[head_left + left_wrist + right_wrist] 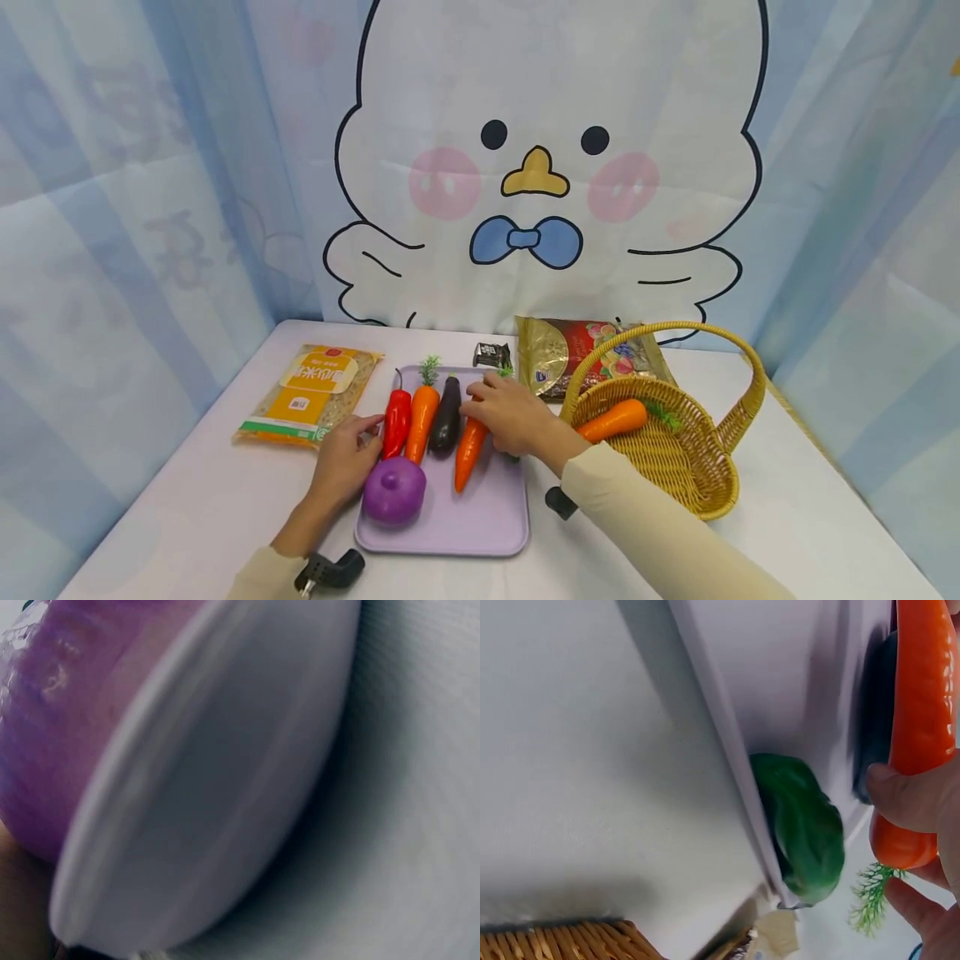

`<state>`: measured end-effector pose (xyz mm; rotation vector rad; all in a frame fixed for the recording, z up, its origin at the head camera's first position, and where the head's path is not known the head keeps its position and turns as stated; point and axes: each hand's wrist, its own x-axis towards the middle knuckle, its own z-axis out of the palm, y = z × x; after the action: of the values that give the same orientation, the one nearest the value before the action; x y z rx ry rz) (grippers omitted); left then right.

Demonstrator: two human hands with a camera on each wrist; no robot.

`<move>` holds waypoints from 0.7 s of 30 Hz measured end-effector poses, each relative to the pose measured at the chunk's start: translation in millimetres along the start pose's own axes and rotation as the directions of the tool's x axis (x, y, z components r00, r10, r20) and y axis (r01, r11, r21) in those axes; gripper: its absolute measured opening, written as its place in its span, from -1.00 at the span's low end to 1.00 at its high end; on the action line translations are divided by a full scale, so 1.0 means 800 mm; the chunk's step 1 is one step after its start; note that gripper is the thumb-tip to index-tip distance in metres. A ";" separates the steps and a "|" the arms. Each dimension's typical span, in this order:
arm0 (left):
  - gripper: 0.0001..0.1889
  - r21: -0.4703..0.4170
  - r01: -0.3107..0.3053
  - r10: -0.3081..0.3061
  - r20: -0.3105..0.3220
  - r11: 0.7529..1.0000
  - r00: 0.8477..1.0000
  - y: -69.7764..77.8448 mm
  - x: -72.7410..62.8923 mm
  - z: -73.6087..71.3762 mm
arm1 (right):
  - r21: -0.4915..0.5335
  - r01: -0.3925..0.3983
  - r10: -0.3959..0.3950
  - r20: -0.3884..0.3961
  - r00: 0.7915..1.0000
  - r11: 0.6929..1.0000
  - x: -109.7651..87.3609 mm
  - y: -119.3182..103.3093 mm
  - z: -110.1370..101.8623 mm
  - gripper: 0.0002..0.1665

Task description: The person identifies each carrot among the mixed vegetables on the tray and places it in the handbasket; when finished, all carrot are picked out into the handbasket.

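My right hand (513, 412) grips a carrot (469, 454) near its leafy top, over the right part of a lilac tray (465, 533). In the right wrist view, the thumb and fingers pinch that carrot, with a green pepper (799, 825) by the tray's edge. At the tray's left rim, my left hand (345, 458) rests with its fingertips close to a red chili pepper (397, 423); whether they touch it is unclear. Another carrot (423, 421), an eggplant (447, 421) and a purple onion (394, 492) lie on the tray.
A wicker basket (660, 475) with a tall handle stands at the right, holding one carrot (615, 421). To the left lies a yellow grain bag (315, 392). Behind the tray are a small black packet (492, 355) and a gold-and-red bag (581, 354).
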<state>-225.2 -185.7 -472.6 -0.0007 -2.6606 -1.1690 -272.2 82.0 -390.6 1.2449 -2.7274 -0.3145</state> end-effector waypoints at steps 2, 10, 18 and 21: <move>-0.58 -0.001 0.006 -0.006 0.004 1.000 1.000 0.000 0.000 0.000 | 0.010 0.006 -0.006 -0.003 1.000 1.000 -0.002 -0.002 -0.004 -0.47; -0.58 -0.002 0.012 -0.012 0.009 1.000 1.000 0.001 -0.001 -0.001 | 0.019 0.045 -0.044 -0.030 0.999 0.999 -0.013 -0.008 -0.017 -0.54; -0.58 0.003 0.002 -0.002 0.007 1.000 1.000 0.001 -0.002 -0.001 | -0.007 0.066 -0.066 -0.075 0.995 0.998 -0.023 -0.008 -0.024 -0.53; -0.57 0.002 0.000 0.000 0.005 1.000 1.000 0.000 -0.002 -0.001 | -0.002 0.056 -0.056 -0.093 0.994 0.998 -0.027 -0.008 -0.028 -0.51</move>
<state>-223.6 -186.0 -472.0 -0.0028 -2.6665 -1.1677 -249.2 91.3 -370.8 1.3043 -2.6183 -0.2545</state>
